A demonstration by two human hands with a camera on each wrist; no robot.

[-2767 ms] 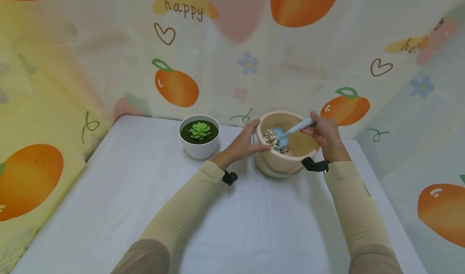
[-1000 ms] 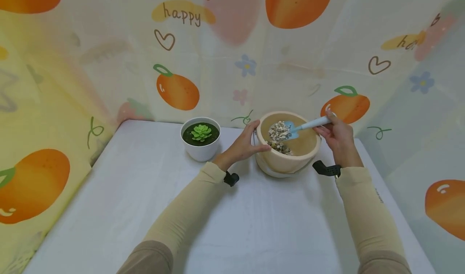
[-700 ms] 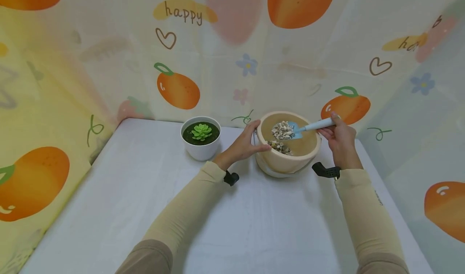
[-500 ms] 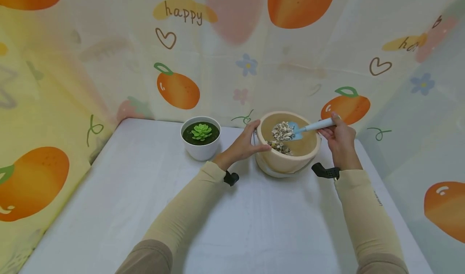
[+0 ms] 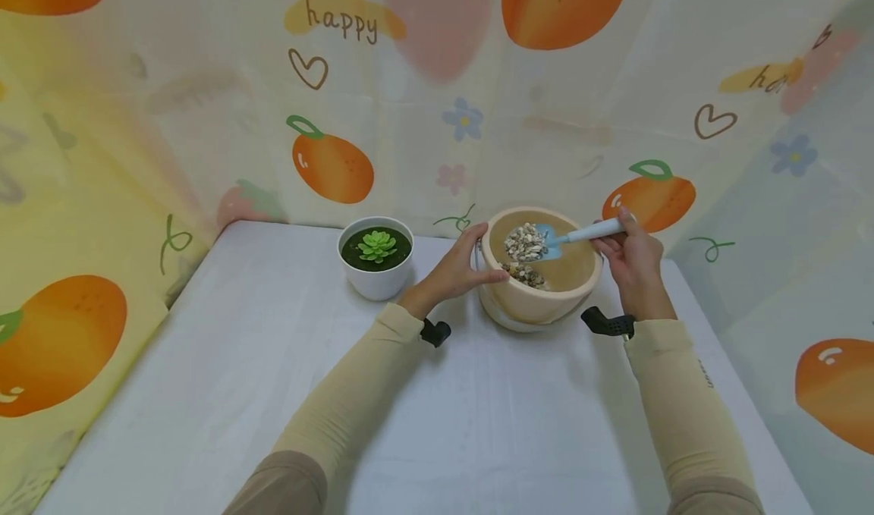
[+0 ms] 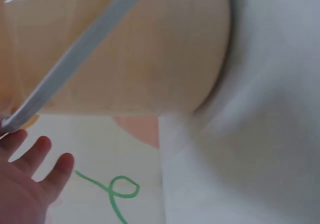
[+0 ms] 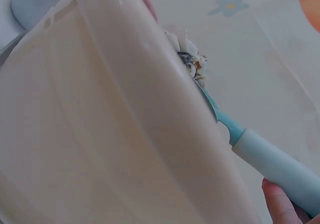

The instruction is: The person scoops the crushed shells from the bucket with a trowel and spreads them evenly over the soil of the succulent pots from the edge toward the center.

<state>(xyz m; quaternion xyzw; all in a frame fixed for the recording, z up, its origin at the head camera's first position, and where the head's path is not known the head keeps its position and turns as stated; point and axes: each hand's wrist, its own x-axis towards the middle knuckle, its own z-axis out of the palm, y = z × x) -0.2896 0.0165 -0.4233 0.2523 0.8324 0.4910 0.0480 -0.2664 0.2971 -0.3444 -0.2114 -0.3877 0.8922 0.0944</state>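
Observation:
My left hand point(image 5: 456, 268) holds the left side of a cream bucket point(image 5: 529, 306), its thumb at the near rim. In the left wrist view several fingers point(image 6: 57, 171) show beside the bucket's grey bail handle point(image 6: 75, 59). The right hand point(image 5: 635, 261) grips a small blue trowel point(image 5: 594, 230) by its pale handle. A heap of whitish shell-like bits point(image 5: 524, 242) sits on the trowel's blade, over the bucket's opening. More bits, darker and mixed point(image 5: 524, 274), lie on the bucket floor below. In the right wrist view the bucket wall hides most of the blade.
A white pot point(image 5: 374, 276) with a green succulent point(image 5: 376, 246) in dark filling stands left of the bucket, near the left forearm. White cloth covers the table point(image 5: 410, 424). A fruit-printed curtain point(image 5: 437, 83) rises directly behind and at both sides.
The trowel, earlier dug into the bits inside the bucket, has come up with a heap on its blade. Over the last second it barely shifts. The left hand keeps its place.

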